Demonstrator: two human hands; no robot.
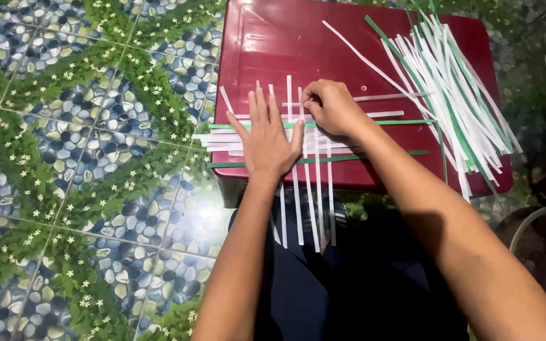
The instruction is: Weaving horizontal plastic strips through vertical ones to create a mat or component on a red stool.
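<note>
Head view looks down on a dark red plastic stool top standing on a pebble-and-flower patterned floor. A loose heap of white and green strips lies on its right side. Near its front edge sits a partly woven mat of strips, its long white ends hanging over the edge. The left hand lies flat on the weave, fingers spread wide, holding nothing. The right hand is closed, fingertips pinched on a white strip at the weave's top.
</note>
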